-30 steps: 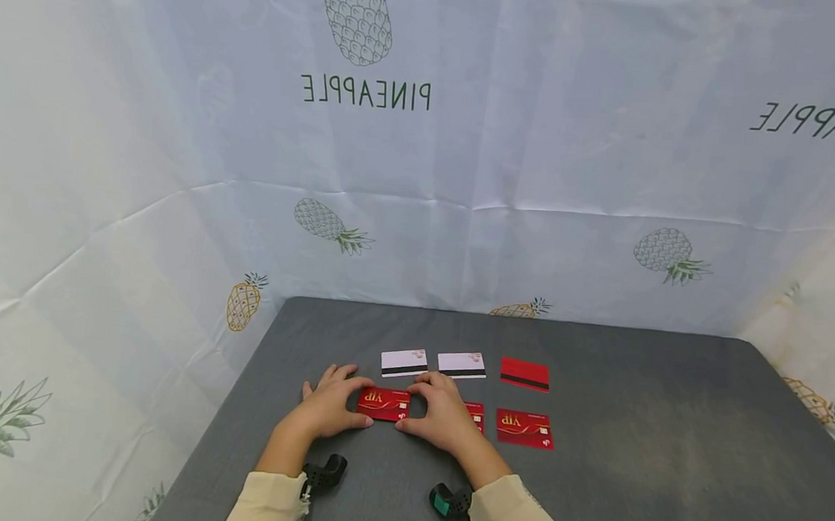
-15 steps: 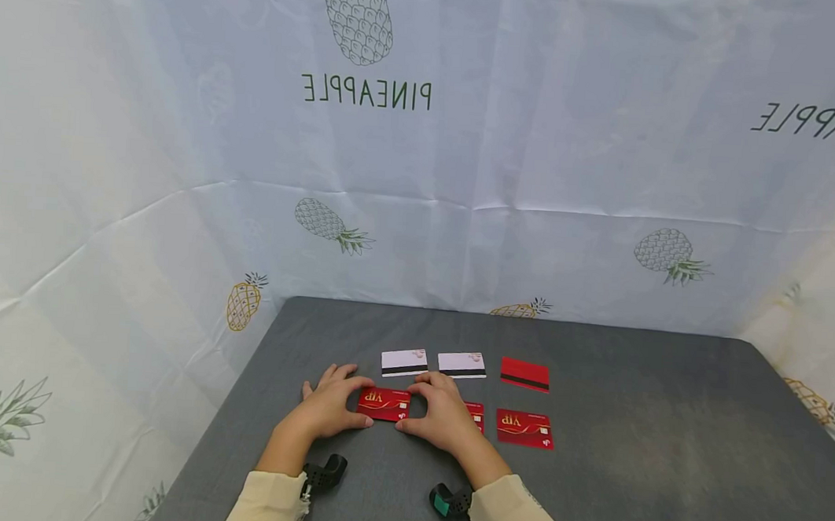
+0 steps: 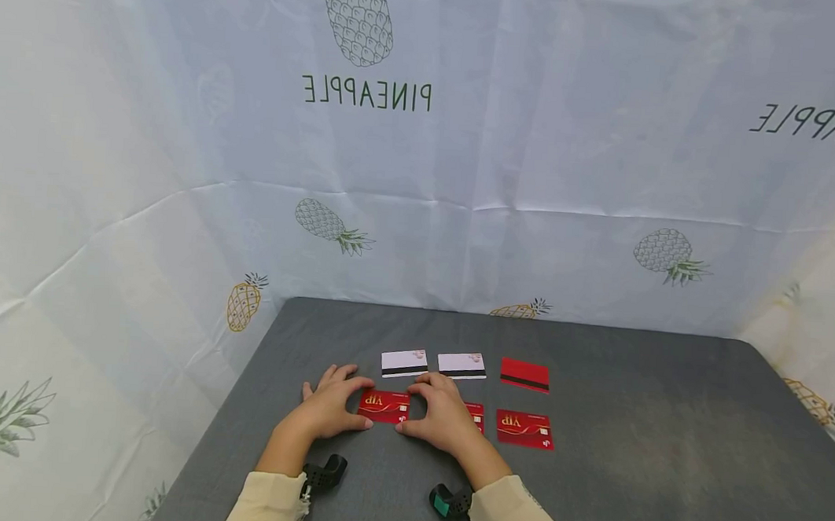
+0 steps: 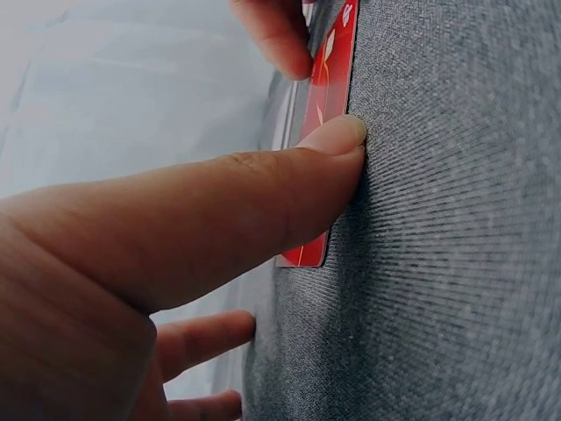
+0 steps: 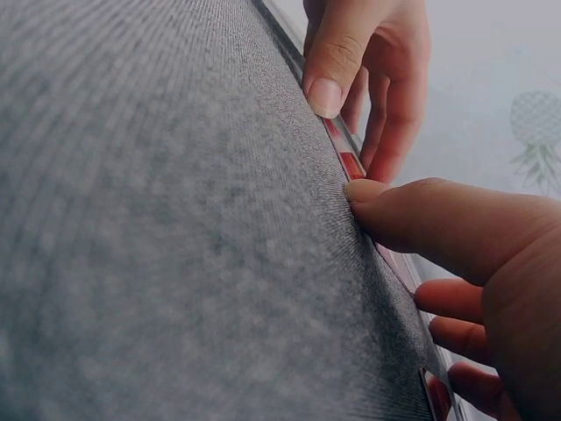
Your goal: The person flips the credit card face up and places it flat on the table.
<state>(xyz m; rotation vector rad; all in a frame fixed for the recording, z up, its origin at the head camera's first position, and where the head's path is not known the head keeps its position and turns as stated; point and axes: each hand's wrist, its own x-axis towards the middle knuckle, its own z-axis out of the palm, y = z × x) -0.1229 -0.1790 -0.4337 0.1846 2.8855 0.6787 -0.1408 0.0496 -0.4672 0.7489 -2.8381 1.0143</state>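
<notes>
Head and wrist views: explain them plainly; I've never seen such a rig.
No machine here: just a person's bare left hand and right hand. The wide picture looks forward and down from the head; the close-ups come from each wrist. On the gray table the back row has two white cards and a red striped card. In front, all red: a left VIP card, a middle card partly hidden by the right hand, and a right VIP card. The hands hold the left VIP card, one at each end.

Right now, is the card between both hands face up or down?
The card is face up: its VIP lettering shows in the head view.
</notes>
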